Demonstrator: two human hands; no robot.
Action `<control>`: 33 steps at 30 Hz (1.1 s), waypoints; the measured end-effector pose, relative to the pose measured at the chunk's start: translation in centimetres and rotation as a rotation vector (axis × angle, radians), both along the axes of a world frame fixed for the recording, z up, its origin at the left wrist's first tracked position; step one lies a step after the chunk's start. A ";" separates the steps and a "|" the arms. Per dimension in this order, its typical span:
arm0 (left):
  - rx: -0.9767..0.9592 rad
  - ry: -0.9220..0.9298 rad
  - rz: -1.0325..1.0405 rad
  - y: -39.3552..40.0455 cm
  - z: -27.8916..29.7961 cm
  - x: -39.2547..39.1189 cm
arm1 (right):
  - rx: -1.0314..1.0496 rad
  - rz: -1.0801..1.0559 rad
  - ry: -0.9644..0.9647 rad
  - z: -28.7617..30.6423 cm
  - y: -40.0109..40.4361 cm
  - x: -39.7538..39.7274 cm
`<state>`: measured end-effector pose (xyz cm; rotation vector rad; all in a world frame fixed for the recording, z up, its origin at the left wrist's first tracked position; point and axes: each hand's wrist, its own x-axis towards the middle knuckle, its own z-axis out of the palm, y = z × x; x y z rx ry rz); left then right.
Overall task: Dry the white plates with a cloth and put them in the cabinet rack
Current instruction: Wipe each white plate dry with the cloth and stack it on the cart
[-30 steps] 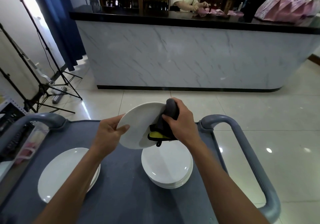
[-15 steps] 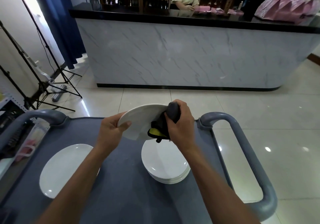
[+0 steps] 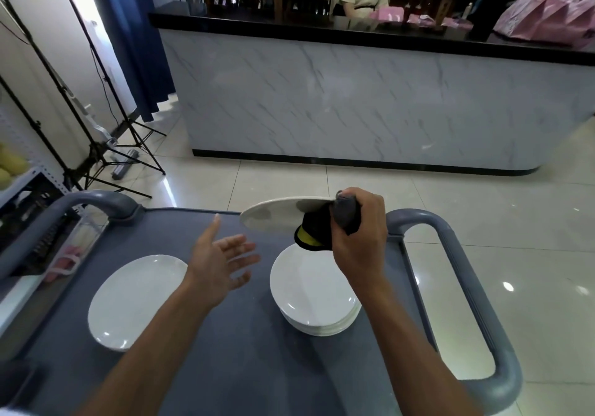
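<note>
Right hand (image 3: 360, 235) pinched white plate (image 3: 273, 214) through grey cloth (image 3: 346, 214), nearly level above plate stack (image 3: 314, 296) on cart (image 3: 225, 367). Left hand (image 3: 222, 261) spread, empty, off plate.

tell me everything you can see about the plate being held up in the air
The raised plate is plain white, smooth and glossy like glazed ceramic, round or slightly oval. It is held nearly flat, seen almost edge-on, above the grey cart top and beyond the plate stack. The right hand grips its right rim through a dark grey cloth with black and yellow parts. The left hand is open below it, not touching.
</note>
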<state>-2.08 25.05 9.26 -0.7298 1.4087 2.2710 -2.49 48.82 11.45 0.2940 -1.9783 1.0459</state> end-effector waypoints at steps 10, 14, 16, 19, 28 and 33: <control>0.256 -0.023 -0.109 1.5 2.6 -0.2 | 0.085 0.063 0.090 -1.8 -0.5 1.6; 0.394 -0.006 0.056 2.0 2.5 -0.1 | 0.130 0.081 0.110 -2.8 0.2 2.2; 0.392 0.012 0.079 1.8 2.3 -0.3 | 0.184 0.076 0.102 -3.4 0.6 2.3; 0.375 0.057 0.084 1.2 1.8 -0.6 | 0.264 0.071 0.049 -4.1 1.4 2.4; 0.141 0.285 0.061 1.5 0.8 -0.5 | -0.053 0.141 -0.451 -3.3 1.4 3.3; 0.001 0.335 0.052 2.5 0.8 0.3 | 0.030 0.203 -0.363 -3.0 -0.2 2.7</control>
